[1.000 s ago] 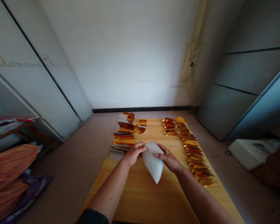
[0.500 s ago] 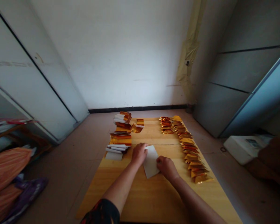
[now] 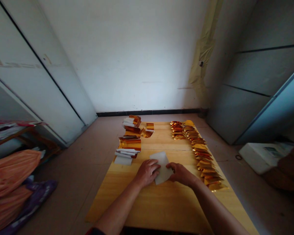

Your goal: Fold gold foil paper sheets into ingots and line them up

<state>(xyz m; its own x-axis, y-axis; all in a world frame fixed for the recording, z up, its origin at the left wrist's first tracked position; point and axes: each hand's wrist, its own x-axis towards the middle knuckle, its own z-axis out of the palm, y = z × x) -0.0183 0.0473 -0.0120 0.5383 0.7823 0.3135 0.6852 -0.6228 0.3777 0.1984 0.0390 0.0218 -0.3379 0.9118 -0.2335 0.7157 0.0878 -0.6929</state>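
A pale sheet of paper (image 3: 163,169) lies slanted on the wooden table (image 3: 147,205), between my two hands. My left hand (image 3: 147,172) rests on the sheet's left side, fingers stretched out over it. At the right edge, my right hand (image 3: 178,173) pinches the paper between thumb and fingers. Stacks of curled gold foil sheets (image 3: 129,143) with white backs are at the table's left. Along the right side runs a long row of folded gold foil pieces (image 3: 203,155), with a shorter row (image 3: 177,130) beside its far end.
White cabinets (image 3: 51,85) stand at the left, with orange bags (image 3: 14,176) and a purple bag (image 3: 36,199) on the floor. A grey cabinet (image 3: 250,75) and a white box (image 3: 256,156) are at the right. A white wall (image 3: 137,55) rises behind the table.
My left hand has moved from the sheet's upper left edge down toward me and spread its fingers on the paper. My right hand stays at the right edge. The view has shifted slightly.
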